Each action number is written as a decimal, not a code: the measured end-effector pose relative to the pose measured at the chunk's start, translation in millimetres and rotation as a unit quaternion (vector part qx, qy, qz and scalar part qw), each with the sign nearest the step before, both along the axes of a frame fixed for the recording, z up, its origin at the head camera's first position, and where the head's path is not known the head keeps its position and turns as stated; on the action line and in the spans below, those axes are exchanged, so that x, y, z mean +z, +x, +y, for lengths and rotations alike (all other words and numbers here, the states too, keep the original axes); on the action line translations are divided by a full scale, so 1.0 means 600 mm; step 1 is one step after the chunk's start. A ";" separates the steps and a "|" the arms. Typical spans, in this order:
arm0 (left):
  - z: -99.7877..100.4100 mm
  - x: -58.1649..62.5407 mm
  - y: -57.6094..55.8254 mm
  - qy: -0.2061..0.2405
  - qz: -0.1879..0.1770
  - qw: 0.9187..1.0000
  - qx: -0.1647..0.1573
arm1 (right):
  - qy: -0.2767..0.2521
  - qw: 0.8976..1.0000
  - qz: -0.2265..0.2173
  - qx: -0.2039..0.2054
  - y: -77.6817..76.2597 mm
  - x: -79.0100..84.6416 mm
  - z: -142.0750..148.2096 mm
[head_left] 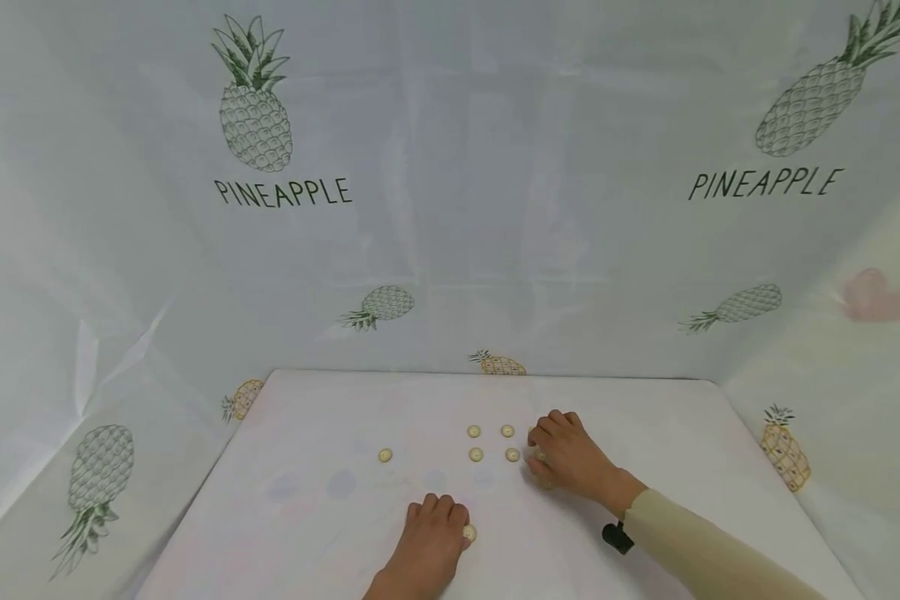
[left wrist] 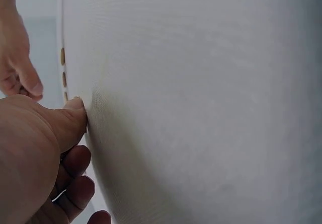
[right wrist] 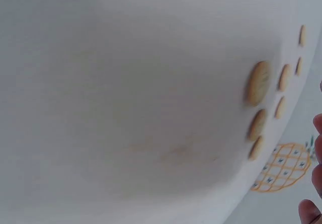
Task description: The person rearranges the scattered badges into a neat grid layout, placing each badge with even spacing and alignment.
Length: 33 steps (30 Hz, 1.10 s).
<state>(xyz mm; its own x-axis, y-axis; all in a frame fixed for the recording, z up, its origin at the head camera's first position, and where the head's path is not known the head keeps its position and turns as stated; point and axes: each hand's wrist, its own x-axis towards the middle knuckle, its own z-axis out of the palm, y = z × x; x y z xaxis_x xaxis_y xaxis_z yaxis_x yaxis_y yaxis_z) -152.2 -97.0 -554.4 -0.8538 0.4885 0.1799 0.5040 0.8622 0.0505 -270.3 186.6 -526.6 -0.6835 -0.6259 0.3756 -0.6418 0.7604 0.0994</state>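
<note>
My left hand [head_left: 429,546] is low on the white table, with a small round tan disc [head_left: 469,532] pinched at its thumb and fingertips. In the left wrist view the thumb hides most of that disc. Over the right-hand end of a group of similar discs hovers my right hand [head_left: 573,458], fingers loosely bent. Beneath it lie several discs, one showing between thumb and fingers; the right wrist view has a thick, rounded disc [right wrist: 259,83] there, marked on top. No disc is seen in the right fingers [right wrist: 318,178]. Left of it, two discs [head_left: 507,431] [head_left: 512,455] form a column.
Another column of two discs [head_left: 474,431] stands further left. A lone disc [head_left: 385,455] lies apart, beyond the left hand. Pineapple-printed cloth [head_left: 450,208] rises behind and beside the white tabletop [head_left: 307,500]. A small black device [head_left: 617,537] sits at the right wrist.
</note>
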 end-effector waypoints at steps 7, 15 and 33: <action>0.002 0.002 -0.004 -0.016 -0.009 1.000 0.010 | 0.007 1.000 0.006 0.017 -0.030 0.021 -0.067; -0.002 0.001 -0.007 -0.006 -0.028 1.000 0.007 | 0.032 0.998 -0.020 0.040 -0.074 0.037 -0.165; -0.003 -0.009 -0.013 0.023 -0.043 0.999 0.008 | 0.097 0.988 -0.060 0.101 -0.108 0.039 -0.354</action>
<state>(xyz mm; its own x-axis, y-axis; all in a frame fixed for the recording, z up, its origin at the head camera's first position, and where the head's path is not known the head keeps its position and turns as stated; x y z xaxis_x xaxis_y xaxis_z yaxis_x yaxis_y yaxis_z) -159.9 -99.0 -559.5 -0.8748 0.4672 0.1283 0.4820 0.8660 0.1333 -335.1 -25.7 -503.3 -0.5698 -0.8062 0.1589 -0.7941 0.5900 0.1457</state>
